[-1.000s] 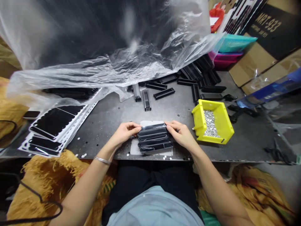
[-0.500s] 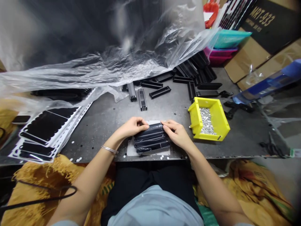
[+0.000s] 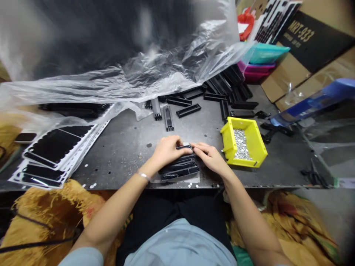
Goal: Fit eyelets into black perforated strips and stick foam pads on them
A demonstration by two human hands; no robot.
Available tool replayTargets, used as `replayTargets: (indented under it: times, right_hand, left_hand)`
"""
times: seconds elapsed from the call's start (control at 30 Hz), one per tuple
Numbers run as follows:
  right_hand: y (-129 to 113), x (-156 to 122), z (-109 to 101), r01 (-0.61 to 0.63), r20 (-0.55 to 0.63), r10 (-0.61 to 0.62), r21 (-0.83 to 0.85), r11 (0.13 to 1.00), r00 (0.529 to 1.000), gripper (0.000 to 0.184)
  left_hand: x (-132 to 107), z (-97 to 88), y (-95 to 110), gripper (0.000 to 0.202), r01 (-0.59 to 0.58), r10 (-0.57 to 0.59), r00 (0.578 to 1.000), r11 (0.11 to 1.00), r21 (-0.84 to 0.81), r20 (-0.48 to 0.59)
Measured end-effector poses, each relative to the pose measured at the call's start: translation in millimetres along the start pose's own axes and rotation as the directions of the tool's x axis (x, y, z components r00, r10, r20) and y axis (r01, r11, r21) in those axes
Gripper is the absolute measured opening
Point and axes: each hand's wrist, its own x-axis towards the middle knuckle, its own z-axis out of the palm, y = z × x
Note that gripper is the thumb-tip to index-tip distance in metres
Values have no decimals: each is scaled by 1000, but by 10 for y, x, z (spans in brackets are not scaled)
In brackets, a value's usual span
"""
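Several long black plastic bars (image 3: 180,172) lie side by side in a row at the bench's front edge, on a pale flat sheet whose edges show around them. My left hand (image 3: 168,150) reaches over the farthest bar, thumb and fingers closed around it and covering most of its length. At that bar's right end, my right hand (image 3: 206,157) has its thumb and forefinger pinched together, the fingertips against the end. Anything small between those fingertips is too fine to make out.
Right of my hands stands a yellow bin (image 3: 257,142) of small silvery metal pieces. More black bars (image 3: 188,110) lie scattered behind, under hanging clear plastic (image 3: 155,81). Black-and-white sticker sheets (image 3: 59,151) are stacked at left; scissors (image 3: 314,173) lie far right.
My left hand has slid right along the farthest bar, closer to my right hand, and now covers more of it. My right hand stays at the bar's right end.
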Motion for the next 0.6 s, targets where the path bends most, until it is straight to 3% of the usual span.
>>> replayTargets:
  times: [0.07,0.13,0.23,0.3,0.37,0.43,0.47,0.57,0.6]
  right_hand:
    - [59,-60,10,-34,-83,38,52,998,996,43]
    - [95,-125,59,-58,-159,76,119,991,984,46]
    - [55,-226,139,-56,-195,82,133,989,977,43]
    - [1,-308,137,-57,-231,81,110,992,969,40]
    - [-19,-408,80,-69,-289,97,103,992,952,40]
    - [14,-525,12,-107,-336,138,109,988,932,40]
    - [42,-584,-9,-127,-339,158,113,985,927,40]
    - [100,-707,33,-148,-260,173,111,983,950,41]
    - [92,-710,77,-132,-217,152,105,986,964,40]
  left_hand:
    - [-271,79,8,87,-101,108,994,981,168,-32]
    - [-491,197,33,121,-108,130,991,934,342,-43]
    - [-704,292,58,120,-50,104,988,917,395,-117]
    - [-935,225,4,113,-20,88,965,965,262,-248]
    - [-1390,96,-130,108,29,-22,905,1000,8,-424]
    - [-2053,-23,-356,96,82,-227,809,957,-278,-543]
    - [-2415,-69,-513,90,149,-367,715,911,-384,-595]
    - [-3317,-163,-1137,83,415,-711,355,702,-579,-607]
    - [-3497,-184,-1356,76,504,-765,279,632,-589,-581]
